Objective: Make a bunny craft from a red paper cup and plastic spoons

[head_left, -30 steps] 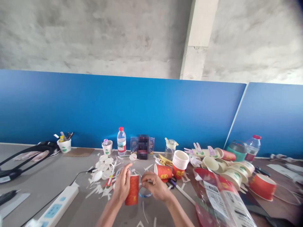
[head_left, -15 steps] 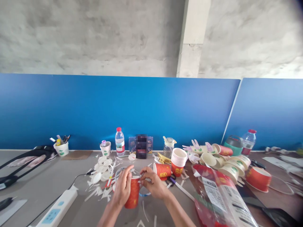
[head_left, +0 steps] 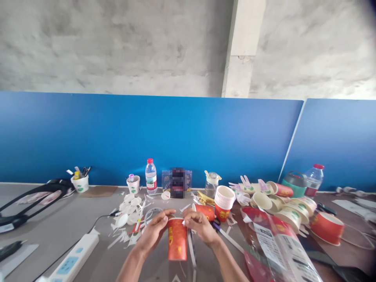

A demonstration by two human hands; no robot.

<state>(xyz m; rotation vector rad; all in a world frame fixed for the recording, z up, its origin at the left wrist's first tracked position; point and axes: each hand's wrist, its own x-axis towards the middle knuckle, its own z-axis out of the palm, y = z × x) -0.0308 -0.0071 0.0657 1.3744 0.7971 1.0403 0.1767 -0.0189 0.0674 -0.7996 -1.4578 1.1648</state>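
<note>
I hold a red paper cup (head_left: 177, 239) upright over the grey table (head_left: 58, 223), near its front edge. My left hand (head_left: 154, 232) grips the cup's rim and left side with curled fingers. My right hand (head_left: 199, 226) pinches the rim on the right side. A thin white strip (head_left: 192, 246) hangs down beside the cup under my right hand. White paper scraps (head_left: 127, 219) and a clear ring (head_left: 151, 214) lie just behind my left hand.
A stack of red cups (head_left: 223, 203), a lying red cup (head_left: 205, 211) and several cream cups (head_left: 282, 205) sit to the right, with a plastic bag (head_left: 273, 243). Water bottles (head_left: 150, 176), a pen cup (head_left: 80, 181) and a power strip (head_left: 72, 260) stand around.
Both hands have brought the red cup a little right and nearer to me. My left hand has slid from around the cup's side up to its rim.
</note>
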